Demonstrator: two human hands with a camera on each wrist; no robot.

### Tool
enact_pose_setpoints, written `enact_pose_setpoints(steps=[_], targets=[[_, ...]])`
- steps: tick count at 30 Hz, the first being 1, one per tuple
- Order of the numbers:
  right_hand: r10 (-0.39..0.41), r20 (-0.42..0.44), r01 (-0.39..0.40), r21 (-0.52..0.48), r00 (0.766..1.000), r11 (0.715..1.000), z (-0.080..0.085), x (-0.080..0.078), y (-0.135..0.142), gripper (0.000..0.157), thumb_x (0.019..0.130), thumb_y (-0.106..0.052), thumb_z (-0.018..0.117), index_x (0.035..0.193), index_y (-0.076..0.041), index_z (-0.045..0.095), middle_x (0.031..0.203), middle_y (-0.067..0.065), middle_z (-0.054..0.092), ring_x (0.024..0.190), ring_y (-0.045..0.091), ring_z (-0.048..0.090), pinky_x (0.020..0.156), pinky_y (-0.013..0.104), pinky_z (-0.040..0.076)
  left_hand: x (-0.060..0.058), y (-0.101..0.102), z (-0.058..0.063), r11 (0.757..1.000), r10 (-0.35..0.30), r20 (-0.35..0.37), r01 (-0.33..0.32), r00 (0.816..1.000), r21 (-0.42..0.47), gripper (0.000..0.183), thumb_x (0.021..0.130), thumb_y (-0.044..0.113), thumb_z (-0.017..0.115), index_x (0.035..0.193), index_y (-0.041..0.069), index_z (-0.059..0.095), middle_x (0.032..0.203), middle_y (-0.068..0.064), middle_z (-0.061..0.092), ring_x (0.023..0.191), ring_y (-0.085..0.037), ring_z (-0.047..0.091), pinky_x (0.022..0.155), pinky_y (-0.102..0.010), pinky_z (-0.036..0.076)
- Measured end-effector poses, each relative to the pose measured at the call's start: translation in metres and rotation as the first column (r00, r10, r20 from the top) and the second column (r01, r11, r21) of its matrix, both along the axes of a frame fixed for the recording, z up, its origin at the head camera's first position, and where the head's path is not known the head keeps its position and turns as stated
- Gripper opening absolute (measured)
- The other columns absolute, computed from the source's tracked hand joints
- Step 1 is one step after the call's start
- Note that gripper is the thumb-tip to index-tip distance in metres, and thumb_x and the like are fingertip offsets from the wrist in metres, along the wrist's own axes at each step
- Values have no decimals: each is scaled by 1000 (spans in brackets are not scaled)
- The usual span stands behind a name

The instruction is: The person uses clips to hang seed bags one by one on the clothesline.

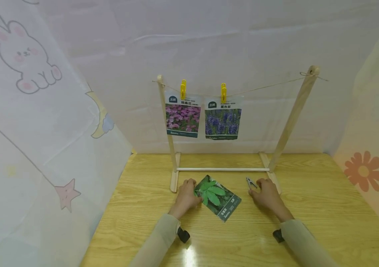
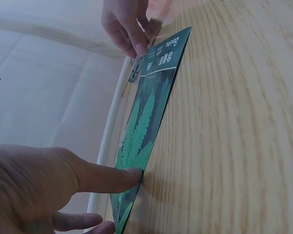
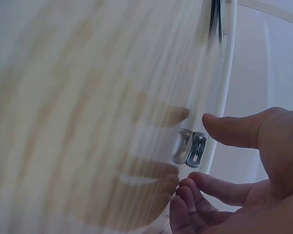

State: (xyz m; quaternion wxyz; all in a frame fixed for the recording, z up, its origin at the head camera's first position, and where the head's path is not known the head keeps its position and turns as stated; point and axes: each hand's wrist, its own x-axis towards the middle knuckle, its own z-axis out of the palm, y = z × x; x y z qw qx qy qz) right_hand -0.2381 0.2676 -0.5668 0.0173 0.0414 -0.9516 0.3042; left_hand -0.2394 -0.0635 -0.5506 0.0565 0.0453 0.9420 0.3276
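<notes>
A seed packet [image 1: 216,195] with a green leaf picture lies slanted on the table. My left hand [image 1: 186,196] grips its left corner. In the left wrist view the thumb [image 2: 119,179] lies across the packet [image 2: 145,114], its tip at one edge, with curled fingers at the opposite edge. My right hand [image 1: 266,194] is beside a grey clothespin [image 1: 250,182] on the table. In the right wrist view the thumb and fingers are spread on either side of the clothespin [image 3: 196,150], with a gap around it.
Behind the hands stands a wooden frame [image 1: 289,122] with a string tied between its posts. Two yellow clothespins [image 1: 183,89] hold a pink-flower packet [image 1: 183,116] and a purple-flower packet [image 1: 223,120] on it. A white rod [image 1: 222,169] joins the frame's feet near the table's back edge.
</notes>
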Motion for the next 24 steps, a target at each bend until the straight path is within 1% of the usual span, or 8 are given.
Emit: enact_pose_setpoints(steps=[3, 8, 15, 18, 24], targets=[[-9, 28, 9, 5, 1000, 1000, 0, -1, -1, 55, 90, -26, 75, 120, 16, 58, 107, 30, 58, 92, 38, 59, 78, 54, 52, -1, -1, 0, 1000, 1, 5, -1, 1000, 12, 70, 76, 21, 90, 132, 4, 53, 120, -12, 56, 109, -33, 56, 89, -43, 53], [-21, 51, 21, 14, 998, 1000, 2, -3, -2, 52, 90, -28, 75, 115, 15, 59, 99, 26, 58, 82, 32, 57, 69, 48, 51, -2, -3, 1, 999, 0, 11, 0, 1000, 44, 72, 75, 20, 91, 133, 3, 52, 122, -14, 59, 111, -34, 57, 91, -44, 53], [-24, 63, 24, 3, 998, 1000, 1, -8, -4, 49, 89, -29, 76, 108, 13, 59, 92, 21, 60, 71, 25, 52, 59, 35, 45, -6, -6, 1, 997, -2, 45, -1, 999, 81, 75, 76, 19, 90, 135, 1, 49, 121, -16, 60, 108, -32, 59, 88, -45, 54], [-17, 63, 17, -1, 998, 1000, -1, -10, -3, 47, 89, -28, 76, 106, 13, 59, 91, 20, 59, 70, 24, 51, 57, 32, 42, -7, -7, 1, 996, -8, 44, 4, 999, 90, 75, 76, 20, 90, 135, 1, 49, 120, -16, 61, 106, -31, 60, 87, -45, 54], [-20, 69, 21, -17, 997, 1000, -1, -12, -2, 43, 90, -23, 74, 105, 14, 60, 92, 22, 59, 72, 25, 52, 58, 32, 44, -8, -9, 0, 996, -19, 39, 16, 999, 87, 74, 76, 21, 90, 134, 2, 49, 119, -15, 61, 105, -29, 60, 86, -44, 55]])
